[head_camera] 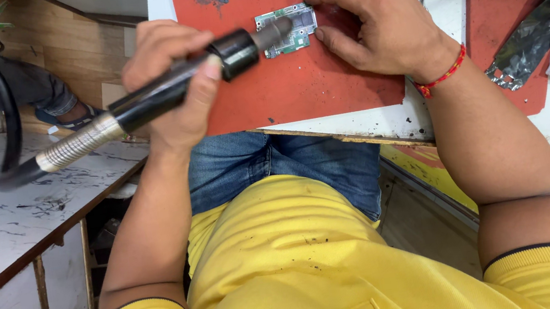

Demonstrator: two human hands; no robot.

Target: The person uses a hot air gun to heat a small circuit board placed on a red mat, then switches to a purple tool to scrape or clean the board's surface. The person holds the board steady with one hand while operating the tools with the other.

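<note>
- The left hand [172, 83] is wrapped around the dark barrel of a hot-air wand [159, 95], thumb pressed along its side near the black collar.
- The wand's metal nozzle tip hangs just above the left edge of a small green circuit board [293, 30]; whether it touches cannot be told.
- A ribbed silver sleeve and black hose [2, 99] run from the wand's rear end off to the left, over a scuffed white side surface.
- The right hand [370, 12] rests with fingers spread narrow and bent; fingertips press the board's top and right edges, pinning it flat.
- A red thread band [443, 75] circles that wrist.
- The board lies on a red mat [295, 94], stained dark near its top, which sits on the white worktop [385, 124].
- A second red mat [499, 15] lies to the right, with a crumpled silvery foil bag [531, 36] partly on it.
</note>
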